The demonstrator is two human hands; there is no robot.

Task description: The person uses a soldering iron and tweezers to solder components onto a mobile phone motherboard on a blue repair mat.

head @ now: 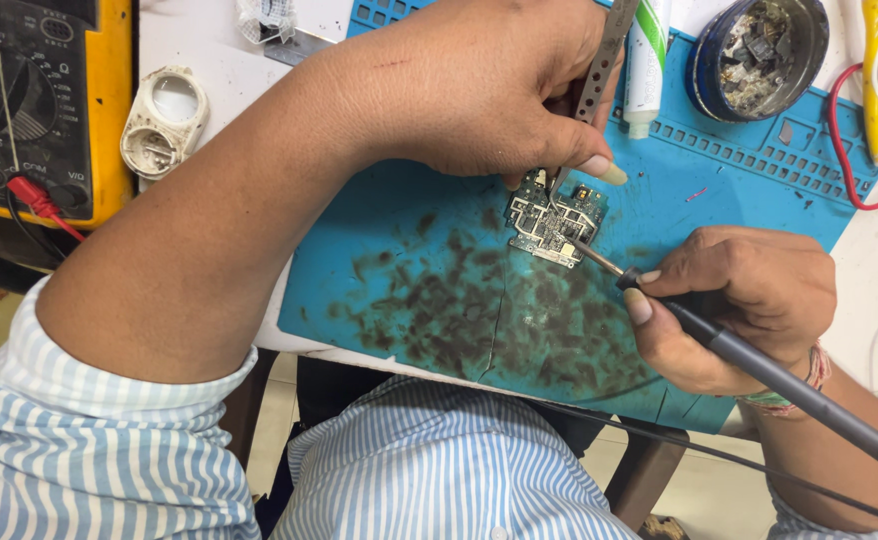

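Note:
A small green circuit board [551,226] lies on a stained blue work mat [409,290]. My left hand [479,85] is closed on metal tweezers [596,75], whose tips touch the top of the board. My right hand [734,300] grips a dark soldering iron [759,368] like a pen. Its thin tip rests on the board's lower right part.
A yellow and black multimeter [44,100] with a red plug stands at the far left, a white round casing [164,120] beside it. A white and green tube [647,65], a round tin of small parts [759,45], red and yellow cables [874,90] lie behind the mat.

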